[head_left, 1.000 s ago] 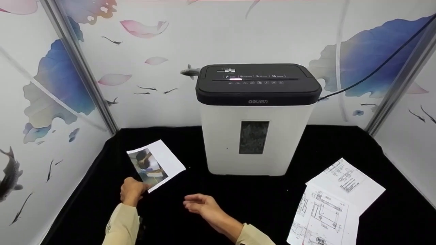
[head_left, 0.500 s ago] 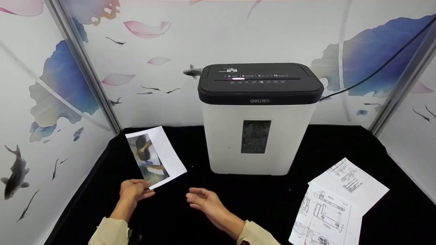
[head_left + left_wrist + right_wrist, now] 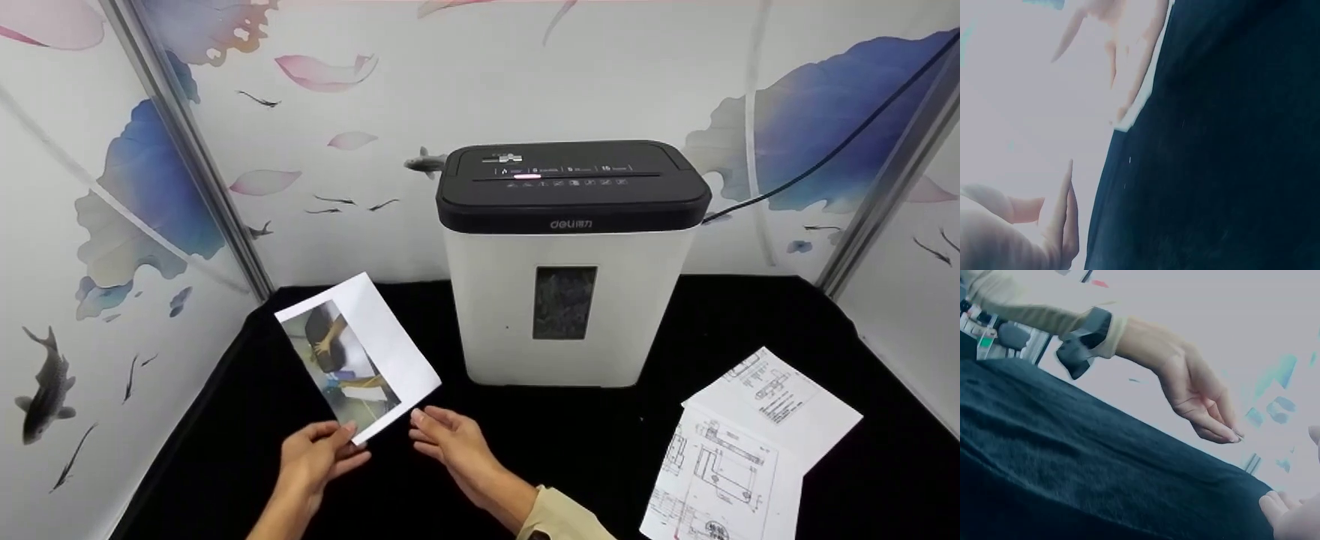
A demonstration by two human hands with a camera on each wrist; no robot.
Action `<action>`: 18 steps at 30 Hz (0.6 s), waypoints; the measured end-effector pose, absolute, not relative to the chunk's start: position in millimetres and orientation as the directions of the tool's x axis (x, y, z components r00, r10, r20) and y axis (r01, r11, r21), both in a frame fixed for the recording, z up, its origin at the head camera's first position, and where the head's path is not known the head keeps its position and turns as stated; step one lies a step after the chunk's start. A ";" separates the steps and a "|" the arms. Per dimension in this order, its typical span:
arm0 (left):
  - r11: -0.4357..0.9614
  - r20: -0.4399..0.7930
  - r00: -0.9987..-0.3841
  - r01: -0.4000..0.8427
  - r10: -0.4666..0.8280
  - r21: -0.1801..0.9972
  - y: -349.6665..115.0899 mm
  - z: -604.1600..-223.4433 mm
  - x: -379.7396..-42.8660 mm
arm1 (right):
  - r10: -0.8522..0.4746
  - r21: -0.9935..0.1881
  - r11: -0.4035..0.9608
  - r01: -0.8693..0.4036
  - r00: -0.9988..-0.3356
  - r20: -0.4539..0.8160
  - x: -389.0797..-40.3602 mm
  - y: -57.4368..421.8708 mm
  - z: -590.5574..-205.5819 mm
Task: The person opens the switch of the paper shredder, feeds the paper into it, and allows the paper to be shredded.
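Note:
My left hand (image 3: 311, 461) pinches the near corner of a white sheet of paper (image 3: 390, 341) with a colour photo printed on it. The sheet is held tilted, left of the paper shredder (image 3: 491, 307). Just off the sheet's right corner is my right hand (image 3: 465, 454), fingers loosely bent and nothing held. The right wrist view shows my left hand (image 3: 1185, 382) with thumb and fingertips together, the sheet hardly visible there, and part of my right hand (image 3: 1292, 517) at the lower right edge. A small light glows by the slot in the shredder's black top (image 3: 574, 196).
Two overlapping drawing sheets (image 3: 739, 465) lie at the right on the black cloth (image 3: 585, 457). A black cable (image 3: 832, 161) runs from behind the shredder up to the right. Patterned panels (image 3: 360, 240) enclose the back and sides.
My left hand has raised the photo sheet off the cloth and brought it to the right, close to my right hand. The right hand has barely moved, its fingers lifting slightly.

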State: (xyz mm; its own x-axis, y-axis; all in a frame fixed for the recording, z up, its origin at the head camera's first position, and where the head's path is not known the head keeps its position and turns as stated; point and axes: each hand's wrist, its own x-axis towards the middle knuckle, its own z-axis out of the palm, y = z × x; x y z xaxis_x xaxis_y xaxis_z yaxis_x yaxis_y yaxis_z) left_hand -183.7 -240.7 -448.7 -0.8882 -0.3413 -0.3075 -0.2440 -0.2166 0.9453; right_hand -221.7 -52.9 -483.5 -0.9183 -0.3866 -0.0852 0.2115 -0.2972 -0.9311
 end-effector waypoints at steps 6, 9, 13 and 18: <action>-0.239 -0.319 -0.889 -0.248 -0.330 0.939 -223.9 -455.2 -161.1 | -0.311 -0.914 -0.344 0.215 -0.945 -0.105 -217.2 -52.9 -478.4; -0.275 -0.316 -0.894 -0.232 -0.319 0.933 -216.2 -459.1 -151.6 | -0.265 -0.901 -0.369 0.229 -0.955 -0.134 -213.6 -53.1 -476.3; -0.318 -0.308 -0.898 -0.207 -0.314 0.925 -205.6 -462.1 -140.5 | -0.229 -0.886 -0.394 0.243 -0.960 -0.161 -208.2 -51.7 -474.1; -0.350 -0.306 -0.886 -0.180 -0.348 0.919 -189.7 -463.4 -129.9 | -0.217 -0.892 -0.385 0.236 -0.963 -0.161 -203.1 -45.9 -472.7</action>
